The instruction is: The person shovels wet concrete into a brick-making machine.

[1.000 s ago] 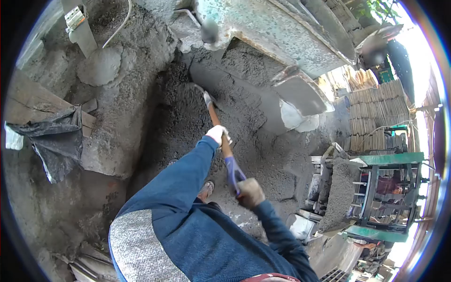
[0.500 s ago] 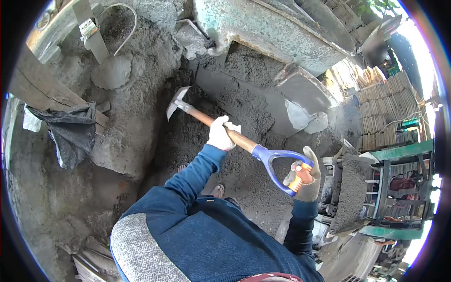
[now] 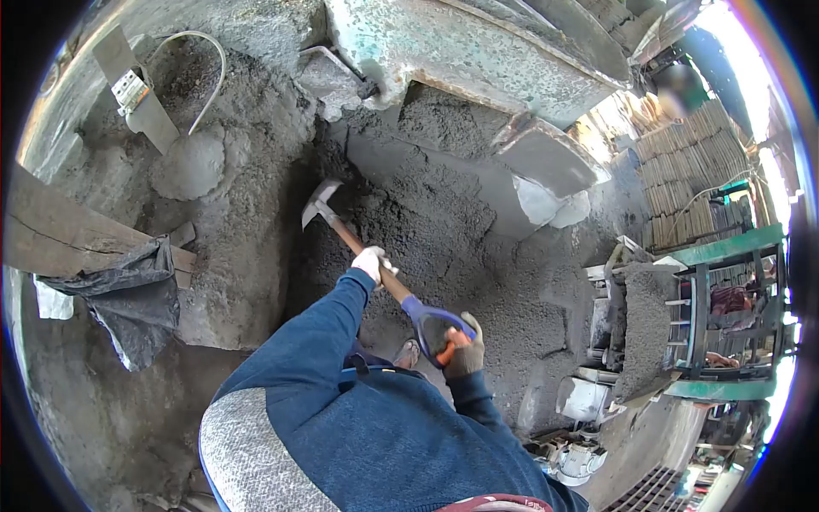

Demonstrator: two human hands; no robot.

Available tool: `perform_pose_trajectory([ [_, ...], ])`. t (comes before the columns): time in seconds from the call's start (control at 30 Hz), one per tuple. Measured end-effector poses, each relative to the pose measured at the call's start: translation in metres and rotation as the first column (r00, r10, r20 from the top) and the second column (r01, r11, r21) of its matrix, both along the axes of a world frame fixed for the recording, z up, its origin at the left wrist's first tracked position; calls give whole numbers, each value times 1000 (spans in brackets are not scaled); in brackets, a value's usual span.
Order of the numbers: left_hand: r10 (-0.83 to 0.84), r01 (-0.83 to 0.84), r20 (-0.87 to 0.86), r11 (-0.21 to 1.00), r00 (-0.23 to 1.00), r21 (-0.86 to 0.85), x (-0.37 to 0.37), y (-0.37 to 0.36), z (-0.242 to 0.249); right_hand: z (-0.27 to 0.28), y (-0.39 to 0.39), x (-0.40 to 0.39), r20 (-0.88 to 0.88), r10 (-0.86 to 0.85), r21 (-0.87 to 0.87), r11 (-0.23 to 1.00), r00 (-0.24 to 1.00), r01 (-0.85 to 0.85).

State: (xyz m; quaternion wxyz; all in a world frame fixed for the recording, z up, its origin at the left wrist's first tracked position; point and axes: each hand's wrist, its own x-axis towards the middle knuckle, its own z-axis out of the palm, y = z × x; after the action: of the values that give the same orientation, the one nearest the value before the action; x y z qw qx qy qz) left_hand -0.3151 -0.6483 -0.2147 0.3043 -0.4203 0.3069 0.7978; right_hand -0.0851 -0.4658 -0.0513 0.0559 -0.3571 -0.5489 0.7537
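A long-handled tool point(image 3: 345, 232) with a metal blade, a wooden shaft and a blue D-shaped grip slants across the middle of the view. My left hand point(image 3: 374, 264), in a pale glove, is wrapped round the wooden shaft. My right hand point(image 3: 465, 348), gloved with some fingers bare, holds the orange bar of the grip close to my body. The metal blade is over the dark, grainy grey material point(image 3: 426, 222) in the pit, near its left side. Whether the blade touches the material is hard to tell.
A rough concrete ledge point(image 3: 230, 282) bounds the left, with a black plastic bag point(image 3: 141, 299) on a wooden beam. Behind is a large metal trough point(image 3: 478, 51). At the right stand a belt heaped with grey material point(image 3: 644, 328), a green frame point(image 3: 725, 390) and stacked boards point(image 3: 691, 171).
Both hands have moved left and closer to my body with the tool. Its grip has dropped down and left, and the shaft is steeper. The view has shifted a little.
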Motion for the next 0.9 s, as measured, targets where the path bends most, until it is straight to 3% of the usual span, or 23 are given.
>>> perform_pose_trajectory([
  [0.07,-56,50,-68,995,996,-87,19,1,21,16,-15,21,106,-124,-136,981,987,138],
  [0.1,-106,94,-133,991,986,-91,24,2,19,20,-16,25,59,-110,-219,968,992,121],
  [0.2,-1,21,-111,983,994,182,33,4,27,51,-11,37,-14,-182,-383,909,983,162],
  [0.3,229,-185,-139,944,964,274,33,-3,49,120,-16,32,-94,-162,-301,945,982,127],
  [0.37,279,-203,-230,930,932,306,18,-16,6,149,2,46,-79,-34,-99,995,996,26],
  [0.4,224,-153,-278,955,934,254,15,-17,-5,155,15,55,-56,31,-1,1000,998,-31],
  [0.43,170,-107,-324,973,931,204,16,-15,-13,155,30,63,-71,110,481,874,991,-62],
  [0.47,114,-56,-279,976,953,209,20,-12,-24,154,46,72,-26,180,845,529,983,-75],
  [0.53,24,-16,-162,999,986,49,34,4,-33,146,73,89,-53,319,978,207,946,-15],
  [0.63,-228,224,24,923,973,-314,71,53,4,147,102,128,283,425,915,150,860,-375],
  [0.7,-294,320,126,873,947,-368,77,67,-30,97,136,160,220,339,918,245,915,-312],
  [0.77,-236,268,131,887,963,-376,83,95,-50,27,180,201,169,302,912,314,938,-266],
  [0.83,-213,239,110,876,971,-419,104,145,-1,4,210,225,118,138,792,584,983,-177],
  [0.9,-289,285,31,910,957,-301,111,172,9,-35,230,252,85,-28,630,776,996,-32],
])
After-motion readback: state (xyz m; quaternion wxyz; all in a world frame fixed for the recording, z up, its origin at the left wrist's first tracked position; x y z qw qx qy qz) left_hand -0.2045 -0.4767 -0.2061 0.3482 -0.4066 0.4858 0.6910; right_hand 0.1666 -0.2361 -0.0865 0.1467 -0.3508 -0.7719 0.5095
